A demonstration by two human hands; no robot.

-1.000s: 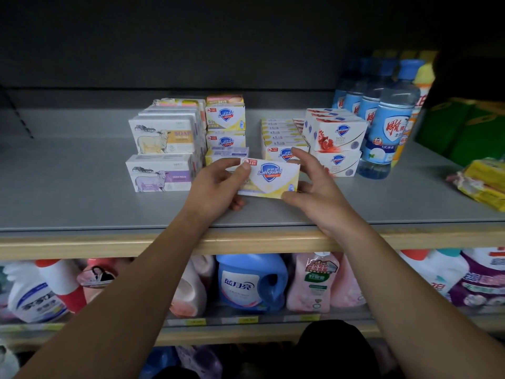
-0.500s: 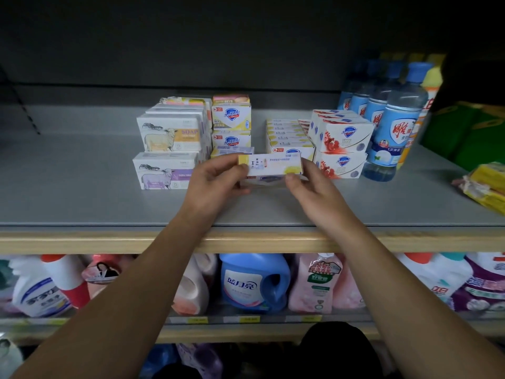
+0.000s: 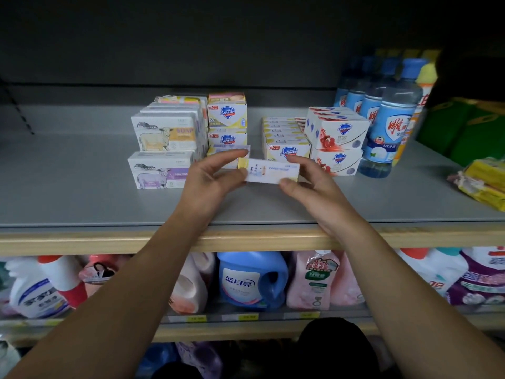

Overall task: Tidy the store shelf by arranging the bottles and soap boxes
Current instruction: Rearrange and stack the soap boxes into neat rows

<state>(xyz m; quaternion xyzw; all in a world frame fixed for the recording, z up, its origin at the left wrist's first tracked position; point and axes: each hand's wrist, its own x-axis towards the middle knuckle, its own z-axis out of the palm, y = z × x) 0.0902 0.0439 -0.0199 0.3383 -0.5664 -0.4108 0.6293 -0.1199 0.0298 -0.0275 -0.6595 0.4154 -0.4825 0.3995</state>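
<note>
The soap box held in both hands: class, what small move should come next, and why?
Probably set the soap box down flat on the low yellow Safeguard stack just behind it. The left hand and right hand pinch its ends above the grey shelf, narrow side up, and that stack sits lower than its neighbours.

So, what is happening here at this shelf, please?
A person is tidying soap boxes on the grey shelf. Both hands hold one yellow and white soap box above the shelf: the left hand pinches its left end, the right hand its right end. Its narrow printed side faces the camera. Behind it stand the stacked soap boxes, with blue bottles to the right.
</note>
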